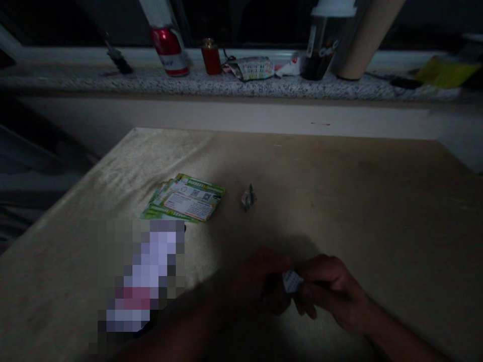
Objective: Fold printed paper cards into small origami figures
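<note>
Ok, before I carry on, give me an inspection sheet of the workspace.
Surface: table dimly lit, shadow around the hands.
Job's things: small piece of paper, held above the table.
Clutter: stack of green leaflets, fanned; small folded object to their right; a pixelated item nearer the viewer, unidentifiable.
Grips: left hand, in shadow, and right hand, both with fingers on the paper.
Cables: nothing seen for certain; too dark.
Surroundings: speckled sill below a dark window, bearing a red can, red bottle, crumpled wrapper and lidded jar.
</note>
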### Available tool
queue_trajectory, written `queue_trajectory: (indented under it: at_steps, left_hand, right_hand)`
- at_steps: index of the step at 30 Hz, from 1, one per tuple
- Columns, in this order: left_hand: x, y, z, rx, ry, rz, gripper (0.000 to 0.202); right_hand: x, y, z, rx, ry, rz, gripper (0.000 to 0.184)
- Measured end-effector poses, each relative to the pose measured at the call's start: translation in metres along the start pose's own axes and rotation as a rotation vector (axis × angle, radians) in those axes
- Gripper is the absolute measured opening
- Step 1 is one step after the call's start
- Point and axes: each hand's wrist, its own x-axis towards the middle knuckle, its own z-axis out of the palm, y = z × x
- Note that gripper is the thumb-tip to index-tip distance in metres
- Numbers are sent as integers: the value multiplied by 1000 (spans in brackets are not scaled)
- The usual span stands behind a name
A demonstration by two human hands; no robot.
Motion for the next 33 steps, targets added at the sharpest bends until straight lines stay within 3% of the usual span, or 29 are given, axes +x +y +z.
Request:
queue_trajectory:
  at_steps: [7, 12, 17, 21, 25, 29, 33]
  left_hand:
    - [-4, -3, -5, 12, 171, 82, 56]
    - [-6, -1, -1, 100, 288, 127, 58]
    - [-9, -5, -5, 240, 264, 234, 58]
    - [-10, -6, -12, 403, 329, 346, 42]
    - [-10, 2, -13, 435, 320, 323, 21]
    - [-9, 4, -12, 443, 294, 315, 25]
    - [-8, 2, -11, 477, 345, 309, 28]
  right_hand:
    - [2, 5, -2, -41, 117, 67, 29]
    - [6, -2, 1, -312, 235, -88, 14]
    - [5, -1, 0, -377, 238, -102, 13]
    - [5, 2, 0, -380, 264, -75, 20]
    - [5, 2, -1, -366, 296, -18, 26]
    - [6, 1, -1, -349, 280, -7, 23]
    - [7, 6, 0, -305, 324, 5, 10]
